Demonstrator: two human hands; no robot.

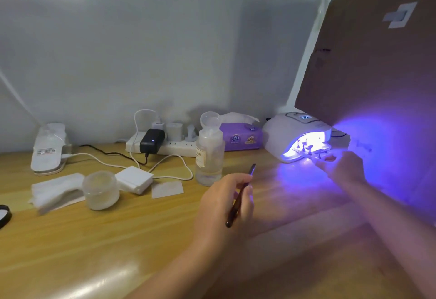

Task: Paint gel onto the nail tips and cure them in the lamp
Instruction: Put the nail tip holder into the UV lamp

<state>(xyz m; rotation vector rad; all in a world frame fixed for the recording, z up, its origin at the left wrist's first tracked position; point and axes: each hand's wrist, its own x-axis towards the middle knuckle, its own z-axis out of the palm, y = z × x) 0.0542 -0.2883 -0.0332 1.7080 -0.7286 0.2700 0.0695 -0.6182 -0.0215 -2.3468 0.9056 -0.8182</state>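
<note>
1. Presently, left hand, at 6 o'clock of the clear bottle: fingers pinching a dark gel brush, bristle end tilted toward 1 o'clock.
2. Right hand, at the mouth of the curing lamp: blurred; grasp cannot be told.
3. Nail tips: on small stands inside the lit lamp.
4. Frosted jar: at 9 o'clock of the left hand, on the wooden desk.
5. Tissue pack: between bottle and lamp.

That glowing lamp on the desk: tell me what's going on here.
A person is curing nail tips. The lamp is lit violet with tips standing inside. The right hand reaches to its mouth, pinching something small. The left hand holds a thin brush above the wooden table.
</note>
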